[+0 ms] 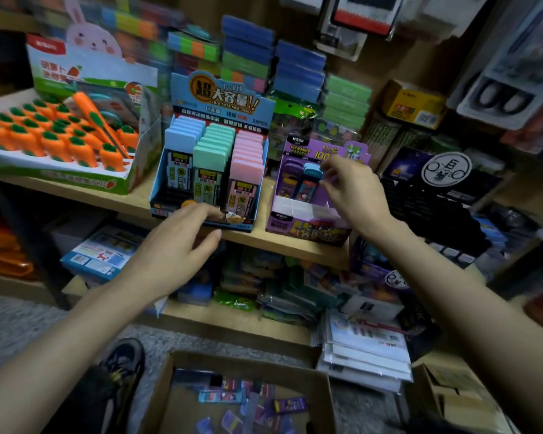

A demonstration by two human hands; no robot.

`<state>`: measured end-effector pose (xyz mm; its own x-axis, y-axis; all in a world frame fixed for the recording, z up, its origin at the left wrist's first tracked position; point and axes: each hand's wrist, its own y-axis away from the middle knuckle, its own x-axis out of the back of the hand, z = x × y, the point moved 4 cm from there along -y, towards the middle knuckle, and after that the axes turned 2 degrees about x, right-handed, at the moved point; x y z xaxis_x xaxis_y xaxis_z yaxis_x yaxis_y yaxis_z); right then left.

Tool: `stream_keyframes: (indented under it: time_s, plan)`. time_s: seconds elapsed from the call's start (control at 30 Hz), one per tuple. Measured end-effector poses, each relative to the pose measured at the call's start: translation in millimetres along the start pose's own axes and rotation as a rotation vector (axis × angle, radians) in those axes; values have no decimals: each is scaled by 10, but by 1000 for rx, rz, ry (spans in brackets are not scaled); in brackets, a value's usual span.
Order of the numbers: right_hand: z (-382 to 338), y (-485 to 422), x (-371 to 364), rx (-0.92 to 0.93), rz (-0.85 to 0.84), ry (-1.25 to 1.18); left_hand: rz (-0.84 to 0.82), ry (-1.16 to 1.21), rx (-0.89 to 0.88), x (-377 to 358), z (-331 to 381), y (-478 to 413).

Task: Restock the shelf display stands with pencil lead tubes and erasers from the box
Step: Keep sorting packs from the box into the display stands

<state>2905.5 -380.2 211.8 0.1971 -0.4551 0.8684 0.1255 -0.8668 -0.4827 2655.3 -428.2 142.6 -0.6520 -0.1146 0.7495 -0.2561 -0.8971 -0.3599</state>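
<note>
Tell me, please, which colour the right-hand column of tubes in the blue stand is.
That column is pink; the head view shows it.

Upper level, left: green-and-white tray (pixel 60 180) holding orange carrot-shaped items (pixel 54 142) upright in rows. One longer carrot piece (pixel 99 120) lies tilted across them. Pink bunny header card (pixel 91 39) stands behind.

Back row: stacks of wrapped pads, blue (pixel 248 36) and green (pixel 347 98) (print too blurred for me to read).

Right: yellow box (pixel 413 103); below it, black packets with a round white logo (pixel 445 173).

Lower level, left: flat blue-and-white box (pixel 101 255).

Low right: pile of white flat packets (pixel 367 349).

Grey carpet (pixel 13 324) under my dark shoe (pixel 123 361).
</note>
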Motion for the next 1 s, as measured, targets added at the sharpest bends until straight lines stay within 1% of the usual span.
stream_keyframes:
  time_s: [0.07,0.13,0.2,0.27,0.33,0.5,0.6,0.67,0.73,0.77,0.87,0.93,1.0]
  plan:
    - [-120,253,41,30,-20,-38,-109,45,-8,-71,13,135]
    - [-249,605,20,40,-87,-169,-236,7,-20,-226,-11,313]
    - [-334,1025,-107,42,-210,-248,-343,-39,-17,-458,-87,528]
    - [-352,1478,-332,25,-351,-255,-445,3,52,-763,-204,791]
    - [-297,1935,-616,-45,-480,-264,-513,63,161,-1128,-372,1102]
    - [11,2977,-1456,-247,-793,-250,-648,158,504,-2007,-848,2027]
    - [189,3514,-1896,-412,-909,-290,-671,204,606,-2371,-1061,2476]
    - [283,3785,-2141,-514,-946,-333,-708,162,649,-2529,-1174,2651]
    - [350,3972,-2353,-577,-984,-369,-753,103,653,-2658,-1298,2708]
    - [376,4030,-2447,-595,-997,-381,-762,61,625,-2703,-1354,2679]
    - [447,4087,-2715,-638,-973,-397,-705,-82,512,-2797,-1516,2410]
    - [481,4040,-2906,-638,-932,-400,-664,-211,435,-2875,-1659,2173]
    - [519,3968,-3107,-617,-931,-374,-641,-277,397,-2975,-1811,1972]
